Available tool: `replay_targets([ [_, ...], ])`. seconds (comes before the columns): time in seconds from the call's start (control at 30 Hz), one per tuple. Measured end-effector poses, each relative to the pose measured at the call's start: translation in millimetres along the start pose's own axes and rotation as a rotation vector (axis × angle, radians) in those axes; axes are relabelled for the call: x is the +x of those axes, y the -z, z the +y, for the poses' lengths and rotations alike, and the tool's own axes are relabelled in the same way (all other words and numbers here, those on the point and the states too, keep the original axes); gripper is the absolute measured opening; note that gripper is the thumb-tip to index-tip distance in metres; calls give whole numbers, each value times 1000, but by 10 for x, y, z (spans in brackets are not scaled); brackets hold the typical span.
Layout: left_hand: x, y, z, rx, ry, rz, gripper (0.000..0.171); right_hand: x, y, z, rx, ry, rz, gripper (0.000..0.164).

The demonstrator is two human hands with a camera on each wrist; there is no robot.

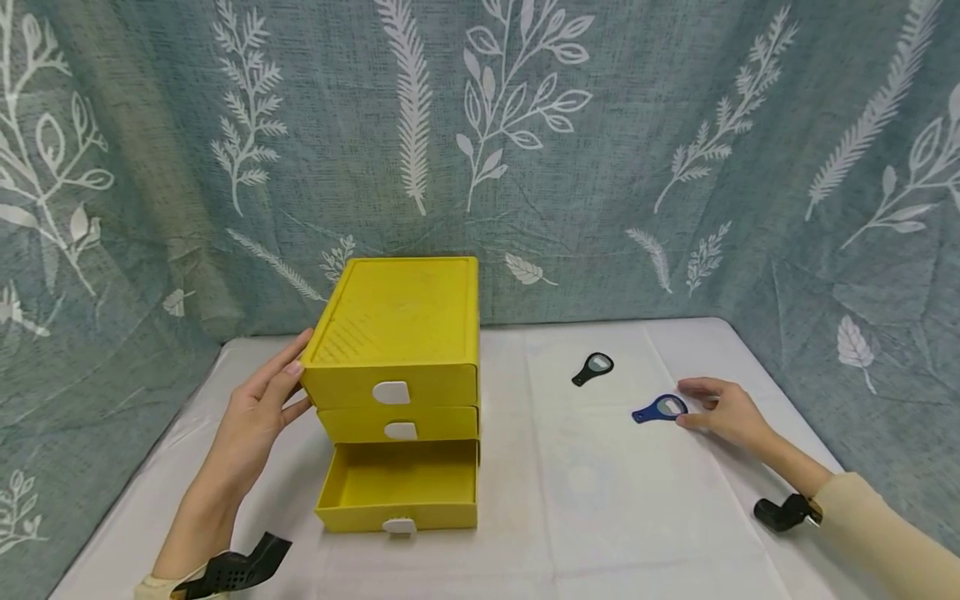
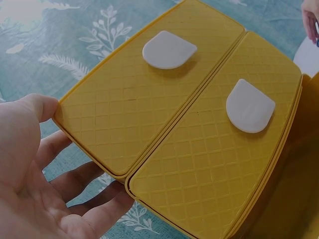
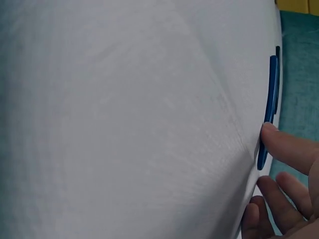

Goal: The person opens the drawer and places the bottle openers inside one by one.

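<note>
A yellow drawer box (image 1: 405,308) has white handles on its three drawers. Its bottom drawer (image 1: 408,518) is pulled out and bare inside; the upper two are closed. My left hand (image 1: 253,417) rests against the box's left side, fingers spread along the wall and thumb (image 2: 46,106) at the front top corner. On the right, a blue bottle opener (image 1: 648,411) with a round head lies on the white cloth. My right hand (image 1: 723,412) is beside that head, thumb (image 3: 289,149) touching its rim and the other fingers apart from it.
A black bottle opener (image 1: 592,367) lies behind and left of the blue one. White cloth (image 1: 585,500) covers the table. A grey-green curtain with white leaf prints (image 1: 360,167) hangs behind and along both sides. Each wrist carries a black camera mount (image 1: 238,568).
</note>
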State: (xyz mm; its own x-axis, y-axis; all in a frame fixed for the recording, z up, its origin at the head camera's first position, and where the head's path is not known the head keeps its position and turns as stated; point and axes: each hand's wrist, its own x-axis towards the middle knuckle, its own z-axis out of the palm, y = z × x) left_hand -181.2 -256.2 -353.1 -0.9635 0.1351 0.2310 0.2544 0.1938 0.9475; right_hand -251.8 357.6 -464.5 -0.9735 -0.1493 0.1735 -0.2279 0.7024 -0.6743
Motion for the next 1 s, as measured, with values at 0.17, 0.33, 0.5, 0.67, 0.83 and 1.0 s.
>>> replay_targets([
  [0.17, 4, 0, -3, -20, -14, -5, 52, -2, -26, -6, -33, 19, 12, 57],
  [0.33, 5, 3, -8, -25, -16, -6, 54, 7, -60, -11, -39, 31, -5, 55],
  [0.5, 0, 6, -14, -35, -20, -5, 53, 11, -66, -18, -59, 31, -12, 52],
  [0.67, 6, -2, -12, -43, -21, -8, 51, 19, -75, -26, -97, 56, -11, 53],
  [0.83, 13, -3, -4, -39, -18, -8, 51, 48, -98, -59, -174, 125, 0, 53],
  [1.0, 16, 0, 2, -36, -13, -7, 51, 77, -108, -134, -237, 189, -13, 53],
])
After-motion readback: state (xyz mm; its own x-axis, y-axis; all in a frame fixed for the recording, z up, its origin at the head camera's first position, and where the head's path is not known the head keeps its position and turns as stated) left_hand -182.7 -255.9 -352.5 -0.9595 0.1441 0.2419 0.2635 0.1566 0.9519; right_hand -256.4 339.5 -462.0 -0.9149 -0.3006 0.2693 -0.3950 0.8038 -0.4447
